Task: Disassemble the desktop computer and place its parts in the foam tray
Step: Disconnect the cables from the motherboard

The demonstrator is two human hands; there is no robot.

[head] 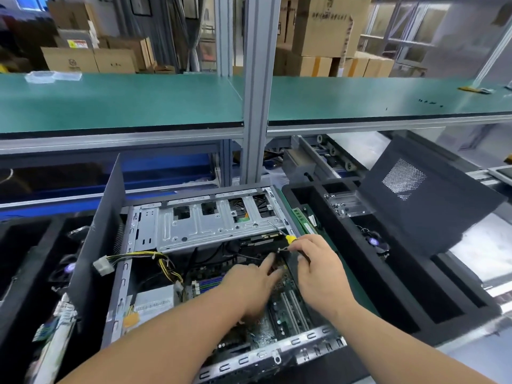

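The open desktop computer case (130,273) lies on its side in front of me, its silver drive cage (210,225) at the far end and the green motherboard (279,325) below. My left hand (249,286) reaches into the case, index finger stretched onto the board near a small metal lever. My right hand (318,270) holds a yellow-and-black screwdriver (289,239), its shaft pointing up-left toward the drive cage. The black foam tray (410,295) sits to the right and holds a metal bracket (346,203), memory sticks (304,217) and a fan (374,241).
A dark side panel (432,195) leans on the foam tray's far right. Yellow-black power cables with a white connector (104,266) hang over the case's left wall. Another black foam tray (33,273) with parts lies at left. A green shelf (124,101) spans above the bench.
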